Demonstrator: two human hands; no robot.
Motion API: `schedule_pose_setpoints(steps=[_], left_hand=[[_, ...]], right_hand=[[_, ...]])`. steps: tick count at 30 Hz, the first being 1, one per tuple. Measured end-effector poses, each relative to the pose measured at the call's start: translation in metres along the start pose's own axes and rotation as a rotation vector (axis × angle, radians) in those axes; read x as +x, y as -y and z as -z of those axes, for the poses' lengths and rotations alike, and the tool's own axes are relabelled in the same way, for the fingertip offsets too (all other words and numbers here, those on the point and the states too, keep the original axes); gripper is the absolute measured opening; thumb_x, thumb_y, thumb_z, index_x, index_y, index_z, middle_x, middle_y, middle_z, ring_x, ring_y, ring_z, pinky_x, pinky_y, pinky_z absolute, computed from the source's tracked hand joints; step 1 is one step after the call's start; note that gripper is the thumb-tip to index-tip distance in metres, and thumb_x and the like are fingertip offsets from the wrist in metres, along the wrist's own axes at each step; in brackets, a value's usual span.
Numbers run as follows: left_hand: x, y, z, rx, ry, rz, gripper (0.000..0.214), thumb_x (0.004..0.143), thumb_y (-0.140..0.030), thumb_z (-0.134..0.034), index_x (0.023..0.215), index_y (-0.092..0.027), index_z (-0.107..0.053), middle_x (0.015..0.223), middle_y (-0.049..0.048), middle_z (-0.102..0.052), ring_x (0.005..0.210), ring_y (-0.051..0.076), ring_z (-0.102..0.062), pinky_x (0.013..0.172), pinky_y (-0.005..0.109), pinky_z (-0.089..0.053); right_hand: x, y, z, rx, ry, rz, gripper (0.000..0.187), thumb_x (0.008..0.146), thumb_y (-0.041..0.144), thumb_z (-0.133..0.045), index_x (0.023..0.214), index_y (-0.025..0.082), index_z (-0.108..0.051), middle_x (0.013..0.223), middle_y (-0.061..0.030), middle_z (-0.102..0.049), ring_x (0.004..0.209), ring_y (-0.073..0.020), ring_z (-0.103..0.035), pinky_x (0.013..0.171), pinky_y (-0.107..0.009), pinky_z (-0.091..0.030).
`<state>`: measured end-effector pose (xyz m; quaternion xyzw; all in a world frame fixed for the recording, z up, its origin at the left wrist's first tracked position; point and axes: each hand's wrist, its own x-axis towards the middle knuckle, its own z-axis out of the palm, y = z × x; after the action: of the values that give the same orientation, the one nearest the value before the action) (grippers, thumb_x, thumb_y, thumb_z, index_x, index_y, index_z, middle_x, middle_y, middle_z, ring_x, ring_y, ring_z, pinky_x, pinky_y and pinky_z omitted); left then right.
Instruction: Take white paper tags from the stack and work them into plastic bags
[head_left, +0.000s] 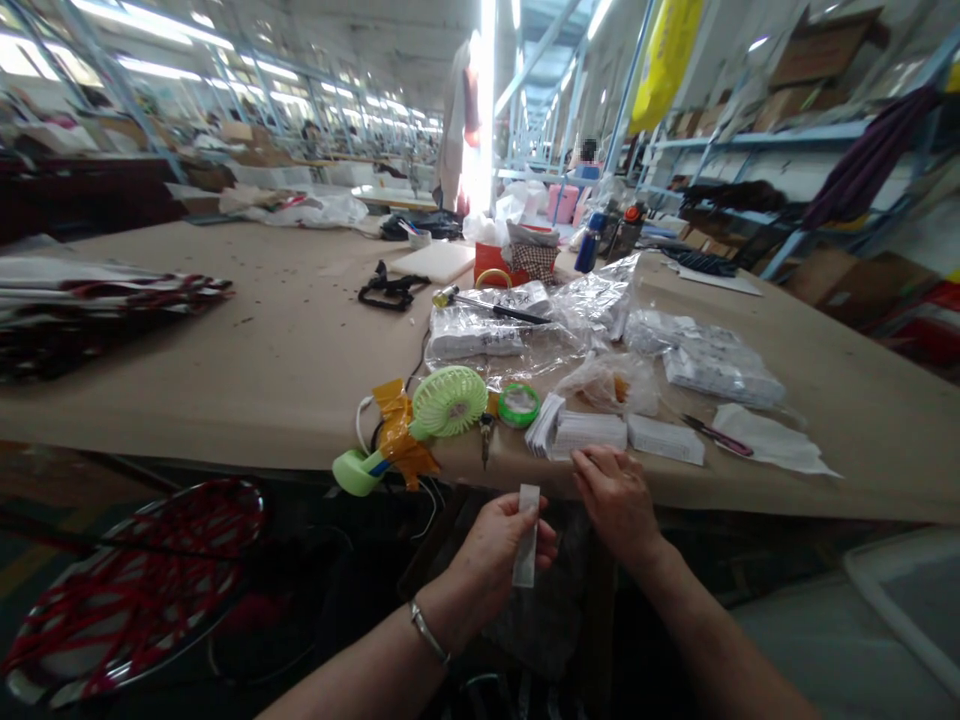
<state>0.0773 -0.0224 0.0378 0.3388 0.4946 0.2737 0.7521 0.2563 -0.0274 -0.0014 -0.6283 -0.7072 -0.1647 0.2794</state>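
Note:
My left hand is closed on a narrow white label strip, pinched under the thumb just below the table's front edge. My right hand reaches to that edge, its fingertips at a stack of white printed labels. Whether those fingers grip a label is too small to make out. Fanned white labels lie left of the stack, and another pile of labels lies right of it. A green tape roll sits behind the fanned ones.
A light green fan is taped at the table edge, beside a dangling key-like metal piece. Right of the labels lie a cutter and a torn white sheet. Behind are plastic-wrapped bundles, a hammer-like tool and folded fabric.

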Motion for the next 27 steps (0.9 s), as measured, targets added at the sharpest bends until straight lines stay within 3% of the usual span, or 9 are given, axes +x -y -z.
schedule_pose_setpoints(steps=[5,10,13,16,21,27], left_hand=[[0.004,0.004,0.001,0.014,0.005,0.045,0.009,0.082,-0.021,-0.053,0.087,-0.013,-0.053,0.057,0.0012,-0.06,0.044,0.012,-0.057,0.042,0.02,-0.043],[0.002,-0.003,0.001,-0.088,0.073,0.125,0.01,0.079,-0.018,-0.056,0.084,-0.009,-0.059,0.065,0.0058,-0.064,0.048,0.013,-0.059,0.051,0.027,-0.05],[-0.001,-0.006,0.0,-0.17,0.202,0.136,0.011,0.075,-0.015,-0.058,0.083,-0.008,-0.062,0.066,0.0069,-0.064,0.052,0.014,-0.06,0.054,0.029,-0.051],[-0.004,-0.006,-0.001,-0.266,0.29,0.09,0.009,0.069,-0.011,-0.062,0.076,-0.005,-0.065,0.064,0.0066,-0.063,0.051,0.011,-0.057,0.051,0.023,-0.046],[-0.009,-0.008,-0.002,-0.291,0.315,0.089,0.012,0.069,-0.013,-0.063,0.076,-0.004,-0.067,0.065,0.0069,-0.064,0.052,0.01,-0.056,0.049,0.02,-0.041],[-0.011,-0.004,-0.003,-0.268,0.31,0.085,0.012,0.062,-0.008,-0.068,0.073,-0.005,-0.067,0.062,0.0056,-0.064,0.051,0.009,-0.056,0.049,0.019,-0.04]], right_hand=[[-0.004,-0.008,-0.004,0.147,-0.133,-0.003,0.017,0.089,0.021,-0.051,0.088,0.02,-0.068,0.09,-0.0056,-0.067,0.092,-0.0204,-0.057,0.086,-0.035,-0.041],[-0.01,-0.001,0.006,0.442,-0.226,-0.001,0.014,0.087,0.016,-0.053,0.089,0.021,-0.066,0.091,-0.0053,-0.065,0.094,-0.0195,-0.057,0.084,-0.036,-0.045],[-0.018,0.02,0.019,0.63,-0.172,0.127,0.015,0.085,0.014,-0.056,0.09,0.024,-0.066,0.09,-0.0043,-0.063,0.102,-0.0207,-0.054,0.085,-0.038,-0.046],[-0.023,0.038,0.029,0.689,-0.1,0.266,0.014,0.084,0.015,-0.057,0.086,0.025,-0.067,0.086,-0.0027,-0.063,0.099,-0.0206,-0.053,0.087,-0.041,-0.045],[-0.028,0.042,0.029,0.634,-0.039,0.344,0.012,0.086,0.018,-0.056,0.083,0.024,-0.066,0.084,-0.0007,-0.065,0.099,-0.0191,-0.054,0.096,-0.044,-0.038],[-0.032,0.039,0.029,0.62,-0.005,0.38,0.011,0.085,0.016,-0.057,0.083,0.023,-0.066,0.086,-0.0007,-0.066,0.104,-0.0188,-0.053,0.098,-0.042,-0.04]])
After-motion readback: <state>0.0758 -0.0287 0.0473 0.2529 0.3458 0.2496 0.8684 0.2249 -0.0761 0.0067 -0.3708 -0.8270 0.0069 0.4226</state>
